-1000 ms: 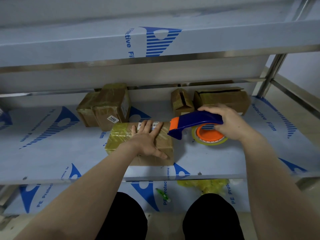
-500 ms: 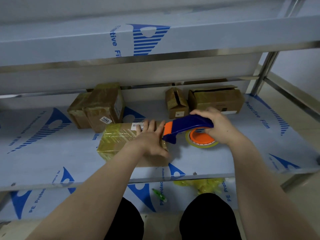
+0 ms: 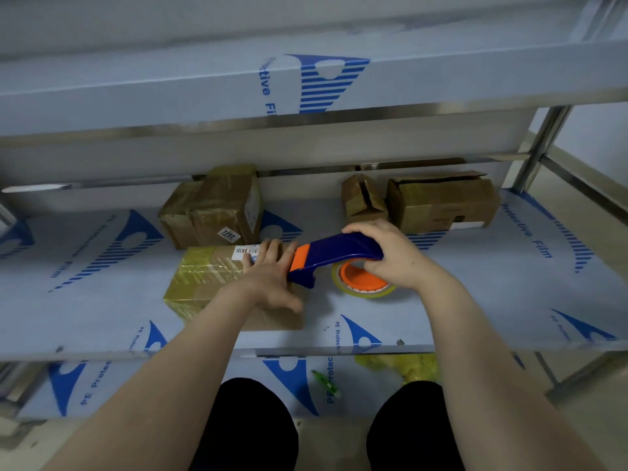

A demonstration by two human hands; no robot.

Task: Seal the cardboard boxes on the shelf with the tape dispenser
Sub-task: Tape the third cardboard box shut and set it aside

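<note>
On a shelf covered in blue protective film, a left hand lies flat, fingers spread, on a cardboard box near the front edge. The right hand grips a blue and orange tape dispenser, its front end touching the box's right end. 4 more boxes stand behind.

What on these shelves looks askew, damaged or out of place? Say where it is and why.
The small box at the back of the middle shelf sits tilted, its top flaps gaping. The larger box to its right has a lifted flap. Crumpled yellow material lies loose on the shelf below.
</note>
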